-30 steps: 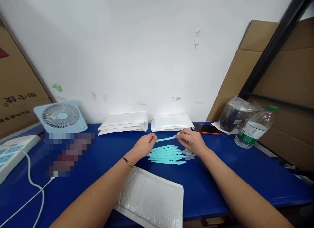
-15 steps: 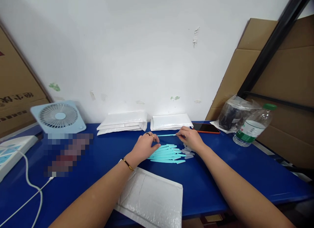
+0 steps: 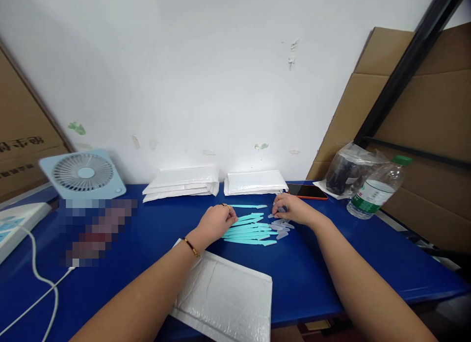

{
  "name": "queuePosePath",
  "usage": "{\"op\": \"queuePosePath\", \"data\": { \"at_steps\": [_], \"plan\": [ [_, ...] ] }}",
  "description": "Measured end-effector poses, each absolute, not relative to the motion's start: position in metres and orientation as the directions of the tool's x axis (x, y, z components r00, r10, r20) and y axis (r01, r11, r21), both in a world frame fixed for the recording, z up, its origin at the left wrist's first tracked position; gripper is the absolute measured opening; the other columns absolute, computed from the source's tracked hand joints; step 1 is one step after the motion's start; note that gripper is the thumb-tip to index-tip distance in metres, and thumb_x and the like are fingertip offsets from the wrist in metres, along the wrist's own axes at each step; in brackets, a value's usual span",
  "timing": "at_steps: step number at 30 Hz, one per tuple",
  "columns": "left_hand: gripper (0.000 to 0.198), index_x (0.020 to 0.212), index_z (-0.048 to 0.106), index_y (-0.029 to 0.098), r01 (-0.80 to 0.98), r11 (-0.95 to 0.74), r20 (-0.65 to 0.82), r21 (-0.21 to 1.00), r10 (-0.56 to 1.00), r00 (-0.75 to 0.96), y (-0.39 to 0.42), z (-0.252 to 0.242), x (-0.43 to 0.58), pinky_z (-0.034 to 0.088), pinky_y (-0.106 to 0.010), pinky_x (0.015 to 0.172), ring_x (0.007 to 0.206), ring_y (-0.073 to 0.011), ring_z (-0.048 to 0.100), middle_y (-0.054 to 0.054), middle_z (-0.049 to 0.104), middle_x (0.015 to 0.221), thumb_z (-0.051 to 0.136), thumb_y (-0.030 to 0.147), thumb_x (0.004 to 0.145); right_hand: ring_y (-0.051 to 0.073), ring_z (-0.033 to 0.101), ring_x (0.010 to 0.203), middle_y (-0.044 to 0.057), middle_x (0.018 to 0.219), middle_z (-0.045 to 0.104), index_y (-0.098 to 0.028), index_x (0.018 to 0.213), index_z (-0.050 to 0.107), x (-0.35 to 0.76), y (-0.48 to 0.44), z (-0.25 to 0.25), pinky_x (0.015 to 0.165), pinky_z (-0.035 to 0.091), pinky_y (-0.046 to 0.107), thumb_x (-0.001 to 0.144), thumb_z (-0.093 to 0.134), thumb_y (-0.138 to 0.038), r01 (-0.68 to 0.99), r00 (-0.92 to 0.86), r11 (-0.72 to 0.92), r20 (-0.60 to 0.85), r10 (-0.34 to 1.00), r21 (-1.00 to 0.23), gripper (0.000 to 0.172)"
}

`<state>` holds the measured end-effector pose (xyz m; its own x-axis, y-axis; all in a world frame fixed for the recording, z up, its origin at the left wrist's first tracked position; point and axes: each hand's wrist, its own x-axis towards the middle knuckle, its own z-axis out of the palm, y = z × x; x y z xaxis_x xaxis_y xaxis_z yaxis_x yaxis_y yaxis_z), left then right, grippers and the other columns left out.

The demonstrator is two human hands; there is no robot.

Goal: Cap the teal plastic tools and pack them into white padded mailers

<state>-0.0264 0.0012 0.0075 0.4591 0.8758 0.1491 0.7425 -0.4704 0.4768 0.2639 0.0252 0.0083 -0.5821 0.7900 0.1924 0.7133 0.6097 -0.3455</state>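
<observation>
Two hands are in view at the centre of the frame, apart from each other. The left hand [image 3: 215,222] is at the left end of a group of turquoise sticks [image 3: 250,232], fingers bent; whether it grips one cannot be told. The right hand [image 3: 296,209] is above several translucent caps [image 3: 282,228], fingertips bent down close to one of them; whether that cap is gripped cannot be told.

Count: one single turquoise stick [image 3: 248,206] lies above the group, near the centre of the frame. The group below it comprises several units; overlap prevents an exact count. The caps also overlap and cannot be counted exactly.

Appearance: each stick is slim, flat and uniformly turquoise, with a notched, tapered right end. The units lie roughly parallel, running left to right, on one blue table [image 3: 305,278]. The caps are small, elongated and colourless, adjoining the right ends of the group.

Surroundings: one white padded envelope [image 3: 230,295] at bottom centre; two stacks of white envelopes, a left stack [image 3: 184,181] and a right stack [image 3: 255,181], at mid-frame; one phone [image 3: 308,191], one bottle [image 3: 375,195] with a green cap, and one bagged dark container [image 3: 340,172] at right; one light-blue fan [image 3: 86,172] at left.
</observation>
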Motion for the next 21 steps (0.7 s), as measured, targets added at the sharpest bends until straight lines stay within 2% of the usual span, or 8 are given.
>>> {"op": "queuePosePath", "data": {
  "at_steps": [4,6,10,14,18,21],
  "plan": [
    [0.023,0.062,0.055,0.019,0.750,-0.473,0.168,0.463,0.877,0.450,0.001,0.010,-0.029,0.037,-0.027,0.063,0.073,-0.0174,0.057,-0.002,0.065,0.078,0.047,0.031,0.081,0.016,0.055,0.074,0.005,0.081,0.061,-0.018,0.074,0.067,0.250,0.023,0.006,0.069,0.043,0.027,0.077,0.054,-0.020,0.708,-0.562,0.629,0.284,0.777,-0.321,0.013],
    [0.024,0.061,0.054,0.019,0.751,-0.470,0.167,0.464,0.879,0.447,0.001,0.011,-0.029,0.037,-0.027,0.063,0.073,-0.0173,0.057,-0.002,0.065,0.079,0.046,0.031,0.081,0.015,0.055,0.070,0.005,0.082,0.061,-0.017,0.078,0.065,0.246,0.020,0.006,0.065,0.043,0.026,0.078,0.052,-0.023,0.699,-0.517,0.594,0.293,0.805,-0.399,0.014],
    [0.022,0.063,0.056,0.019,0.765,-0.464,0.173,0.445,0.883,0.436,0.001,0.012,-0.028,0.037,-0.028,0.065,0.075,-0.0178,0.057,-0.002,0.065,0.079,0.047,0.031,0.081,0.013,0.053,0.064,0.002,0.075,0.063,-0.017,0.083,0.063,0.242,0.014,0.008,0.057,0.040,0.023,0.080,0.051,-0.031,0.665,-0.483,0.519,0.221,0.847,-0.537,0.019],
    [0.021,0.068,0.059,0.020,0.787,-0.487,0.191,0.379,0.873,0.449,0.001,0.013,-0.025,0.035,-0.029,0.068,0.078,-0.0180,0.056,-0.002,0.065,0.081,0.047,0.029,0.082,0.013,0.052,0.062,0.001,0.072,0.063,-0.018,0.083,0.065,0.235,0.012,0.008,0.056,0.038,0.023,0.080,0.051,-0.033,0.651,-0.505,0.517,0.192,0.841,-0.556,0.021],
    [0.017,0.074,0.061,0.021,0.781,-0.560,0.275,0.277,0.825,0.494,0.002,0.012,-0.025,0.032,-0.029,0.070,0.081,-0.0182,0.055,-0.001,0.063,0.080,0.048,0.028,0.083,0.013,0.053,0.064,0.003,0.080,0.065,-0.019,0.087,0.065,0.225,0.011,0.008,0.055,0.039,0.022,0.082,0.050,-0.030,0.618,-0.542,0.563,0.221,0.810,-0.549,0.020],
    [0.017,0.076,0.060,0.020,0.779,-0.575,0.320,0.250,0.808,0.494,0.004,0.010,-0.026,0.031,-0.029,0.070,0.083,-0.0187,0.054,-0.002,0.062,0.081,0.048,0.029,0.085,0.013,0.055,0.067,0.004,0.085,0.065,-0.019,0.090,0.065,0.220,0.009,0.009,0.056,0.040,0.022,0.083,0.049,-0.029,0.602,-0.549,0.591,0.259,0.795,-0.538,0.020]
  ]
}}
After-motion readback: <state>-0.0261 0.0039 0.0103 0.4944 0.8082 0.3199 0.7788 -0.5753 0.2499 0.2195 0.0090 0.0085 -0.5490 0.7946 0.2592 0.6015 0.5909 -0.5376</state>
